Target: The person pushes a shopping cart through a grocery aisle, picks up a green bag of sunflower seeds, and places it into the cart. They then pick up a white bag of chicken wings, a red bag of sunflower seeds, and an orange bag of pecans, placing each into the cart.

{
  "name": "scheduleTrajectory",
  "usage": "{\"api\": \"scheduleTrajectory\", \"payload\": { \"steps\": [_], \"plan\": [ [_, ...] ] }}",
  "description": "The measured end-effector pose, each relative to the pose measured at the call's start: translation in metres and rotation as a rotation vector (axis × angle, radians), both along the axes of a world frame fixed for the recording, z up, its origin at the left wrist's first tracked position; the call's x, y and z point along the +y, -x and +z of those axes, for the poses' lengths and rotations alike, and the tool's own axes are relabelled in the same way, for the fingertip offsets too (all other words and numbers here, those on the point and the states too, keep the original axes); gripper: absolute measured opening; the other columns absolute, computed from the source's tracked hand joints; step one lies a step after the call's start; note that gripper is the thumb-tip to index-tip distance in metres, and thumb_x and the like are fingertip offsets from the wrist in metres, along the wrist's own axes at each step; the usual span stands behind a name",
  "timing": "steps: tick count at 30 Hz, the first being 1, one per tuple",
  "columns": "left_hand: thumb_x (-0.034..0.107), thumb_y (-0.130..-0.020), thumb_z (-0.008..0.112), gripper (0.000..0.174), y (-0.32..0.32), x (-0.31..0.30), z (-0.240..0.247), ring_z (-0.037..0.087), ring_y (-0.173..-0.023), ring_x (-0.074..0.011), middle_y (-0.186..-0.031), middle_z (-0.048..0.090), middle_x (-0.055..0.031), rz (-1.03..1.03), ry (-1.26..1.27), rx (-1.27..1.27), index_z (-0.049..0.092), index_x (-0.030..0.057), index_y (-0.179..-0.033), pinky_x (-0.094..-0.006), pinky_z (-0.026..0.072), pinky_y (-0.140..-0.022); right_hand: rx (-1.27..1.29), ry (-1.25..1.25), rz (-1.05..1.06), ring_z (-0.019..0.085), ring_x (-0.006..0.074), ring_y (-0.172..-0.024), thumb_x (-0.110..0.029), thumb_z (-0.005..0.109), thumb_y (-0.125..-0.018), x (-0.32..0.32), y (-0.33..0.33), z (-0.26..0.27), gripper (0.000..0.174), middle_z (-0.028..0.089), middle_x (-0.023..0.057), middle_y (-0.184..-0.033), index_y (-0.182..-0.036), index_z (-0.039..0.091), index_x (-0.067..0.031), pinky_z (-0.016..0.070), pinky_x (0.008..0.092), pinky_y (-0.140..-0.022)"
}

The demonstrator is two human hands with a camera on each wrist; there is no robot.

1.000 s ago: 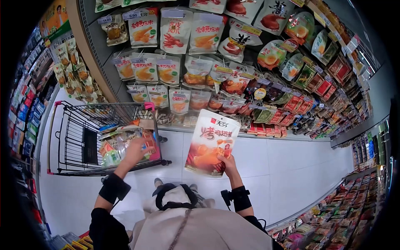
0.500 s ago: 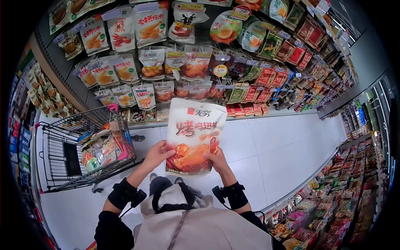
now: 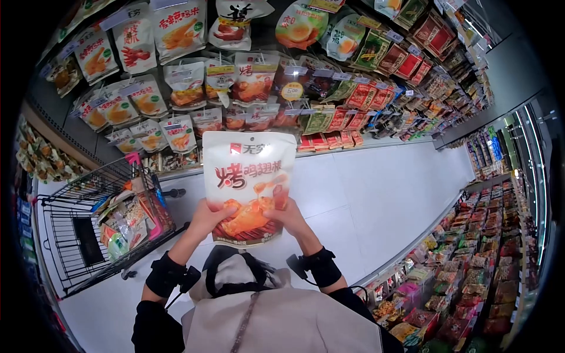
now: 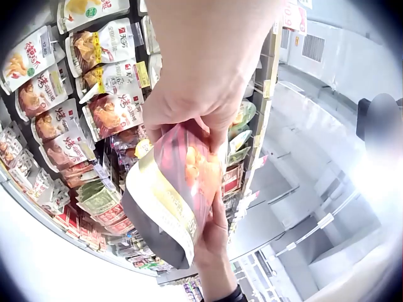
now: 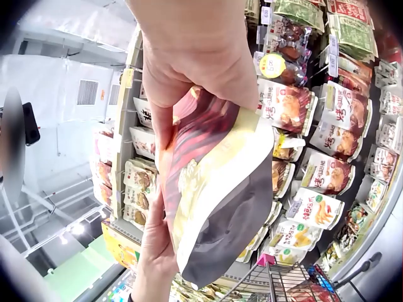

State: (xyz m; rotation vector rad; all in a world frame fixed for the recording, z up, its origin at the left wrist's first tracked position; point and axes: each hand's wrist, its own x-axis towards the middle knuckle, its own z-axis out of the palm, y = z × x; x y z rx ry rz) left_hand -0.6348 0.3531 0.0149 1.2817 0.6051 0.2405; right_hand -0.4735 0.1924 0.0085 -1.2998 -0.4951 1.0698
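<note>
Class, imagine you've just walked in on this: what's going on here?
A person in a store aisle holds up a food packet, left grip and right grip on opposite sides, thumbs on its front. A shopping cart with goods inside stands to the person's left; hanging packets fill the display ahead.

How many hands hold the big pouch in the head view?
2: on the pouch, the left hand grips the lower left edge, the right hand the lower right. Part of each is hidden behind it.

Held pouch [image 3: 250,188]: "无穷", "烤鸡翅根"; hanging pouch [image 3: 255,87]: "烤"
</note>
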Motion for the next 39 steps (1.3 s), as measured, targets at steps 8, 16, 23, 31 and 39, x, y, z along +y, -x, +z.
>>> {"api": "scheduleTrajectory", "payload": {
  "steps": [8, 16, 23, 31, 39],
  "plan": [
    [0.02, -0.076, 0.067, 0.025, -0.028, 0.06, -0.015, 0.053, -0.05, -0.0069, -0.059, 0.06, -0.0039, 0.075, -0.021, 0.027, 0.063, -0.0027, -0.066, -0.0205, 0.0415, -0.046, 0.003, 0.081, 0.02, 0.055, 0.0108, -0.082, -0.016, 0.069, -0.073, 0.062, -0.035, 0.001, 0.034, 0.059, 0.0048, -0.09, -0.098, 0.053, 0.0001, 0.0452, 0.0264, -0.075],
    [0.015, -0.076, 0.066, 0.022, -0.046, 0.1, -0.04, 0.053, -0.054, -0.007, -0.06, 0.059, -0.004, 0.077, 0.1, 0.031, 0.061, -0.0025, -0.064, -0.0206, 0.0417, -0.049, 0.041, 0.108, -0.033, 0.055, 0.0114, -0.084, -0.017, 0.069, -0.073, 0.106, -0.046, -0.007, 0.036, 0.059, 0.006, -0.093, -0.099, 0.053, 0.0007, 0.0452, 0.0269, -0.077],
    [0.012, -0.076, 0.065, 0.019, -0.05, 0.113, -0.049, 0.052, -0.054, -0.0058, -0.061, 0.059, -0.0028, 0.079, 0.109, 0.055, 0.06, -0.0027, -0.064, -0.0206, 0.0413, -0.048, 0.077, 0.163, 0.007, 0.056, 0.0112, -0.083, -0.015, 0.07, -0.073, 0.126, -0.054, -0.013, 0.035, 0.06, 0.0061, -0.092, -0.099, 0.054, 0.0014, 0.0455, 0.0264, -0.076],
    [0.012, -0.076, 0.065, 0.019, -0.062, 0.114, -0.051, 0.052, -0.054, -0.0055, -0.062, 0.059, -0.0028, 0.183, 0.151, 0.093, 0.061, -0.0037, -0.067, -0.0199, 0.0405, -0.048, 0.104, 0.145, 0.033, 0.053, 0.0086, -0.079, -0.021, 0.058, -0.083, 0.133, -0.081, -0.048, 0.023, 0.059, 0.002, -0.086, -0.095, 0.055, -0.0016, 0.0441, 0.0232, -0.072],
    [0.018, -0.075, 0.068, 0.021, -0.1, 0.111, -0.06, 0.054, -0.053, -0.0072, -0.062, 0.059, -0.0037, 0.4, 0.148, 0.23, 0.062, -0.0023, -0.07, -0.0206, 0.0413, -0.047, 0.171, 0.036, 0.105, 0.054, 0.0188, -0.098, -0.021, 0.044, -0.09, 0.134, -0.155, -0.046, 0.031, 0.055, 0.0096, -0.108, -0.112, 0.048, -0.0004, 0.044, 0.0309, -0.083]
  ]
}}
